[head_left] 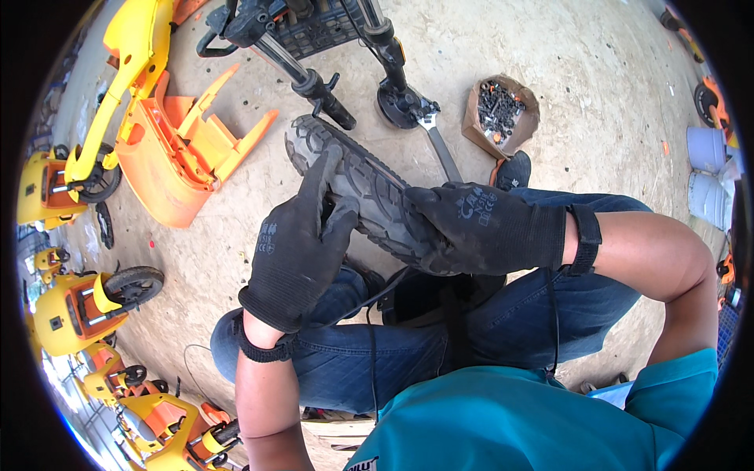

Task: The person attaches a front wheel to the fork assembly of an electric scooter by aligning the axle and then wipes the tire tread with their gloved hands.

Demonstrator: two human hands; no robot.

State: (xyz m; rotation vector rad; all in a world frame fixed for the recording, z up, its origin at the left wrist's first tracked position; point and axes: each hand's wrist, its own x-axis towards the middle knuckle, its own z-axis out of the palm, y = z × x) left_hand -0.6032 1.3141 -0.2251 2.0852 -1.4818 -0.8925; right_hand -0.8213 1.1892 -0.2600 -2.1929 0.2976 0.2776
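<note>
Over my lap I hold a dusty black wheel's knobbly tyre point(373, 179) edge-on, its tread facing up and slanting from far left to near right. My left hand point(294, 243), in a black glove, grips its left side with the forefinger stretched along the tread and the thumb on the near side. My gloved right hand point(491, 228) is wrapped round the right end, thumb on top. The tyre's inside is hidden. Beyond it, an adjustable wrench point(442, 149) stands with its jaws at the lower end of a black fork leg point(390, 71).
A cardboard box point(471, 125) of small dark parts sits on the floor to the right of the wrench. Orange plastic body panels point(161, 177) lie at the far left. Several yellow scooters point(75, 314) line the left side. White buckets point(707, 149) stand at the far right.
</note>
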